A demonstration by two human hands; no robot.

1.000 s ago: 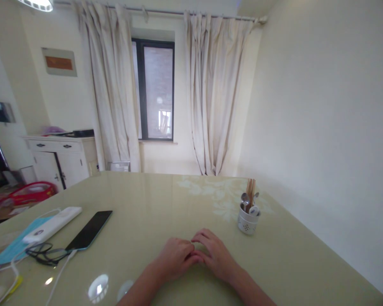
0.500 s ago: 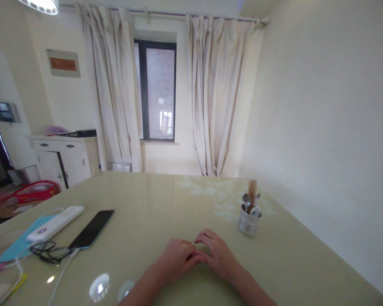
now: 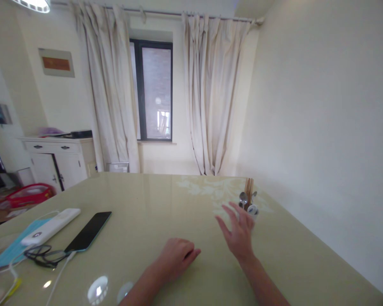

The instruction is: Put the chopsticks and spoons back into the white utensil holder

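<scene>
My right hand (image 3: 238, 231) is raised over the table with its fingers spread, holding nothing that shows. It hides most of the white utensil holder (image 3: 255, 216) behind it; I cannot tell whether it touches it. Wooden chopsticks (image 3: 249, 187), a metal spoon (image 3: 243, 198) and a white round-ended spoon (image 3: 252, 209) stick up from the holder. Near the table's front middle rests my left hand (image 3: 178, 257), its fingers curled in and its thumb pointing right. Nothing is visible in it.
On the left of the glossy table (image 3: 140, 221) lie a phone (image 3: 88, 231) with a white cable, black-framed glasses (image 3: 43, 256), a white power strip (image 3: 52, 226) and a blue face mask (image 3: 19, 245). A wall (image 3: 315, 127) borders the right side.
My right hand has left my left hand and moved forward and right to the utensil holder, its fingers spreading. My left hand stays in place. The view has shifted slightly.
</scene>
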